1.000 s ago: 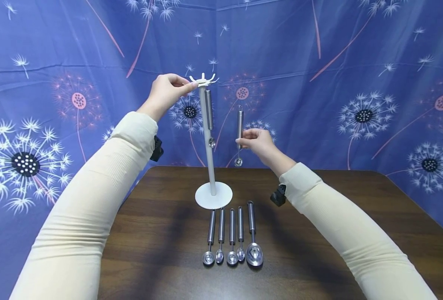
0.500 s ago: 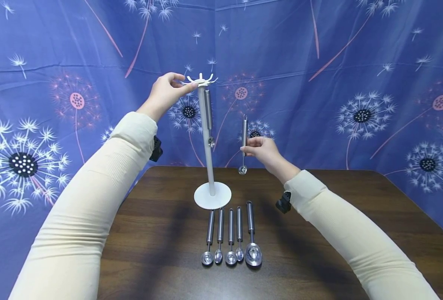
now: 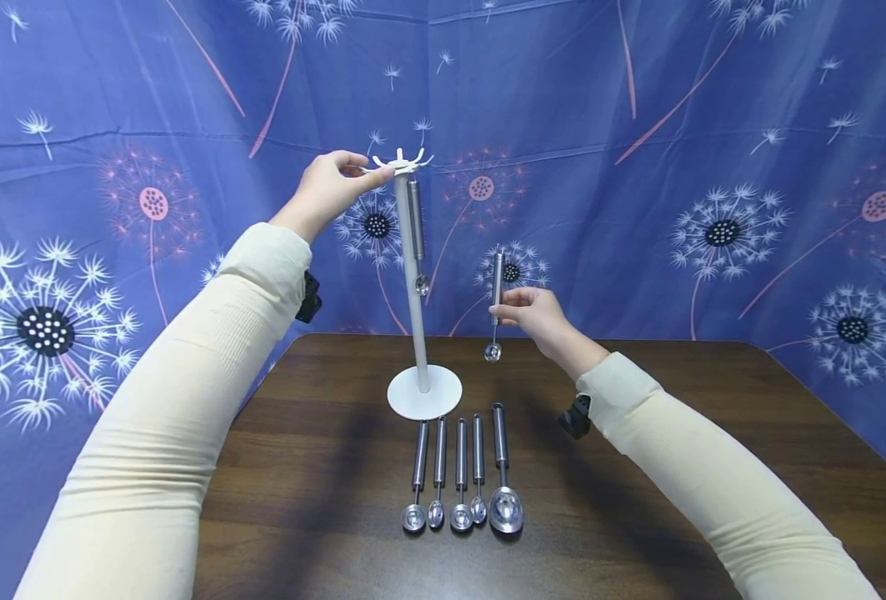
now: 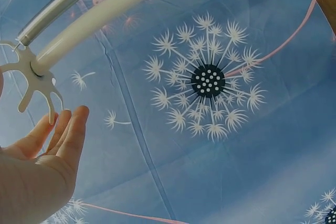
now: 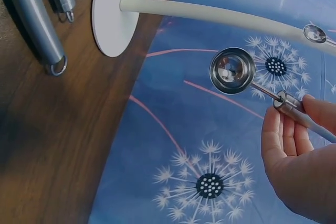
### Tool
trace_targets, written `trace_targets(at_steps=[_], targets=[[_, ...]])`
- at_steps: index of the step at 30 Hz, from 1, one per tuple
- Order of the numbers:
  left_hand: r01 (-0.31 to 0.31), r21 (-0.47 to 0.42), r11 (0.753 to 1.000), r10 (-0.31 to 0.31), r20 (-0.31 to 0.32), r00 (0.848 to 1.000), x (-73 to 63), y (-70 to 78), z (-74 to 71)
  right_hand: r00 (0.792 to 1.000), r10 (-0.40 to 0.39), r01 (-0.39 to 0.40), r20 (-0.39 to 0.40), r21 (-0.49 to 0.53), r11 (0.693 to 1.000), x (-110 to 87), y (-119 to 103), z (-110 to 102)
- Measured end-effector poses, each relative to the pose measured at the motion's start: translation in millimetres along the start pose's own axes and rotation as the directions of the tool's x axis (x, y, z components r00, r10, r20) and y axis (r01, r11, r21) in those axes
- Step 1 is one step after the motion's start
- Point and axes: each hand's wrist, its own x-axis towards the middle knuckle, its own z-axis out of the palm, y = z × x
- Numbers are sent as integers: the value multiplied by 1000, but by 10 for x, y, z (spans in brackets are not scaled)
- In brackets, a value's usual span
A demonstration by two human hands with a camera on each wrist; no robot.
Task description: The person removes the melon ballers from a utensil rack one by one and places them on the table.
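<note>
My right hand (image 3: 534, 317) pinches a steel melon baller (image 5: 232, 70) by the lower end of its handle, holding it upright, bowl down, above the back of the table and right of the white stand (image 3: 418, 325). The wrist view shows its round bowl and thin neck. My left hand (image 3: 330, 190) holds the stand's white hook ring (image 4: 35, 70) at its left side, thumb in front. Another small melon baller (image 3: 416, 221) hangs from the ring beside the pole. On the table in front of the base lie several melon ballers (image 3: 461, 475) and a larger oval scoop (image 3: 506, 510).
The dark wooden table (image 3: 660, 433) carries the stand's round base (image 3: 443, 402), with the row of steel tools close before it. A blue dandelion-print cloth (image 3: 608, 192) hangs right behind the table's far edge.
My right hand has moved down and slightly right with the melon baller, away from the stand. My left hand stays at the hook ring. The tools on the table lie unchanged.
</note>
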Motion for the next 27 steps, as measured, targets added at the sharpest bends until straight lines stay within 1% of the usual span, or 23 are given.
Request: trace_targets(at_steps=[3, 11, 17, 21, 27], targets=[[-10, 17, 1000, 10, -7, 1000, 14, -11, 0, 1000, 8, -8, 2, 10, 1000, -3, 36, -29], [-29, 44, 999, 29, 4, 1000, 42, -13, -10, 999, 41, -41, -17, 11, 999, -17, 119, -110], [-43, 69, 997, 43, 5, 999, 46, -9, -11, 999, 51, -51, -6, 28, 998, -38, 191, -166], [-55, 81, 995, 56, -2, 998, 51, -15, -3, 998, 55, -55, -1, 21, 998, -57, 223, -212], [-104, 100, 990, 106, -13, 994, 56, -55, 4, 998, 58, -59, 13, 23, 998, -89, 270, -260]])
